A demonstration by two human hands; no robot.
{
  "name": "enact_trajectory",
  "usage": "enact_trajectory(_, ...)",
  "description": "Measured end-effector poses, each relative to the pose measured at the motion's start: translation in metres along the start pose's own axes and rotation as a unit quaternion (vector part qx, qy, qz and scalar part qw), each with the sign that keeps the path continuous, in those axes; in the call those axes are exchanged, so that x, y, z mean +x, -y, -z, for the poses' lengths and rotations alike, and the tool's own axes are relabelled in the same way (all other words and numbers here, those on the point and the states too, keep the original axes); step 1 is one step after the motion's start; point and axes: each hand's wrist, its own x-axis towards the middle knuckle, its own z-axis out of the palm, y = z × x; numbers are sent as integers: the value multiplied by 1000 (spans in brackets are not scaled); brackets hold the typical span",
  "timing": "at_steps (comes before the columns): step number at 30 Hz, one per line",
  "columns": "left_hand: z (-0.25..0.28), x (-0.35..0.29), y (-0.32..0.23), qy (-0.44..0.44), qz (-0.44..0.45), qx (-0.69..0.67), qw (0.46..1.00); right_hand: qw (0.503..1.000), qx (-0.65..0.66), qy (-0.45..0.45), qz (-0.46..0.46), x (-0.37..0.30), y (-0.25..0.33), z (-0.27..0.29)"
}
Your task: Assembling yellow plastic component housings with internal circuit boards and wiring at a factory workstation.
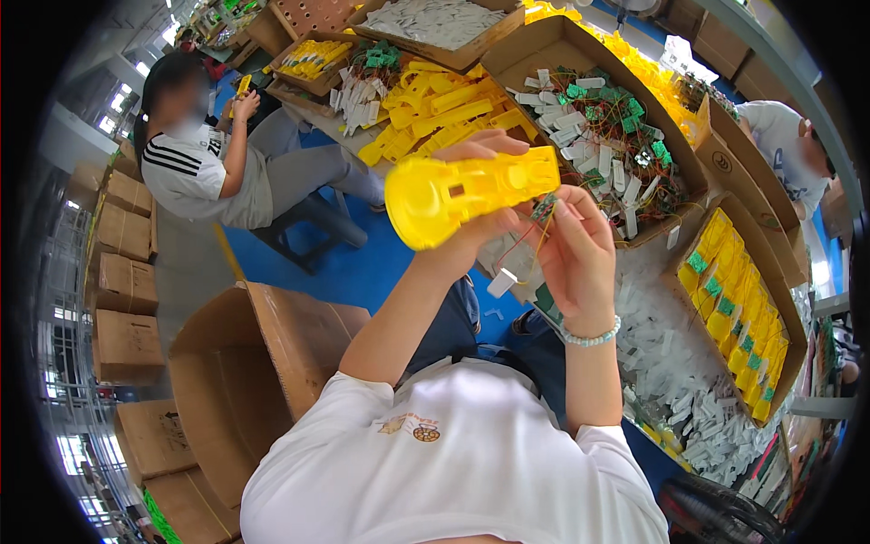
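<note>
My left hand [469, 238] is wrapped round a yellow plastic housing half [476, 192], wide and round at one end and narrow at the other. Its hollow inner side faces up. At the narrow end, my right hand [580, 258] pinches a small green circuit board [544, 208] between thumb and fingers. Thin red and yellow wires run from the board, and a white plastic block [502, 283] dangles from them below the housing. Whether the board touches the housing, I cannot tell.
Ahead lie a pile of yellow housings [435, 113] and a carton [675, 172] of wired boards and white blocks. On the right stands a box [680, 272] of filled yellow housings. An open carton [213, 349] stands at left. A seated co-worker [213, 163] handles a yellow part.
</note>
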Motion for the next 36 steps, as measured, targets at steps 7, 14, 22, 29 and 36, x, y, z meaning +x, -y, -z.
enact_trajectory(7,24,-17,-20,38,201,-148,968,999,-40,13,29,10,23,24)
enact_trajectory(14,9,-34,-20,-27,290,-363,885,997,-74,16,27,12,16,16)
enact_trajectory(22,-3,-26,-14,-192,252,-162,935,970,-230,-21,69,2,6,15)
enact_trajectory(29,-2,-28,-16,-218,218,-95,947,956,-291,-6,32,-2,-7,-1)
enact_trajectory(36,-5,-33,-15,-229,205,-30,951,947,-318,-8,35,1,-9,-2)
